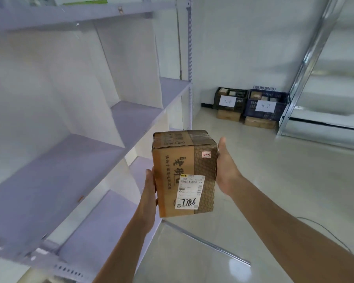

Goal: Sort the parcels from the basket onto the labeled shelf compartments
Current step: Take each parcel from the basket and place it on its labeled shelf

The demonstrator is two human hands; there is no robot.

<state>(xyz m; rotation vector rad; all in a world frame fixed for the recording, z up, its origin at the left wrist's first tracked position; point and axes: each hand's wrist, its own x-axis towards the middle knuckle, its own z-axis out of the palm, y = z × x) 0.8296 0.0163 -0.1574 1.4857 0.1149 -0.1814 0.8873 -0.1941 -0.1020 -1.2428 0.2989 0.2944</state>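
A brown cardboard parcel is held upright in front of me, between both hands. Its white shipping label reads 7786 and a small pink sticker sits near its top right. My left hand grips the parcel's left side, fingers hidden behind it. My right hand presses flat against the right side, thumb raised. The white shelf unit with divided compartments stands to the left, its nearest boards at about parcel height.
Two dark crates with white paper labels stand on cardboard boxes against the far wall. A metal rack rises at the right. A thin cable lies on the pale floor, and a metal strip runs below the parcel.
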